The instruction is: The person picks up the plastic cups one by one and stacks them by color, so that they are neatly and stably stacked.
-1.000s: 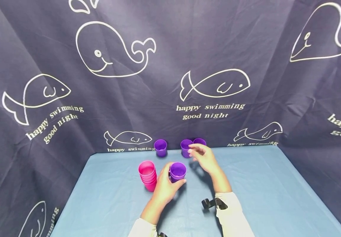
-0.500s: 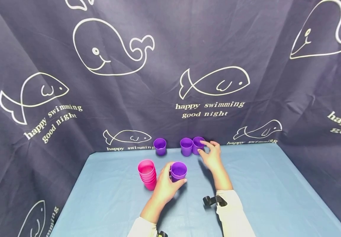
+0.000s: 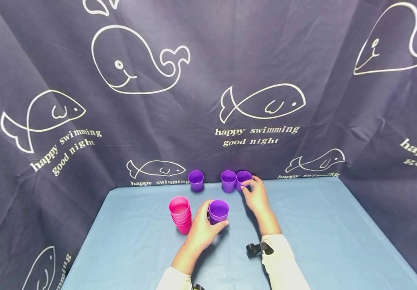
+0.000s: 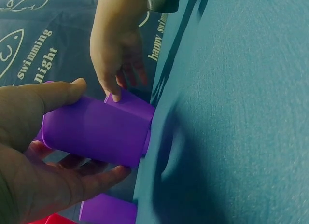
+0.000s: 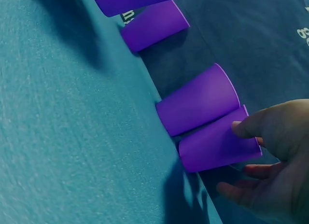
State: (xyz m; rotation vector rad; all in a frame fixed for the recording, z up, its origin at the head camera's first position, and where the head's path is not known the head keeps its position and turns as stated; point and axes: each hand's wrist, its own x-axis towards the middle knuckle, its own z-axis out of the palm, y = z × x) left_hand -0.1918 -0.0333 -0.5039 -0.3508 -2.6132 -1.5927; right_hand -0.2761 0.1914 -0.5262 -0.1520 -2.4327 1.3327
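Gripped in your left hand: nested purple plastic cups, right beside the stacked pink plastic cups! Your right hand pinches the rightmost purple plastic cup near its rim, against its purple neighbour.

Fish-printed dark curtain; blue tablecloth

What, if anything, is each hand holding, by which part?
Left hand: nested purple cups, by the outer sides. Right hand touches rightmost purple cup near rim; grip unclear.
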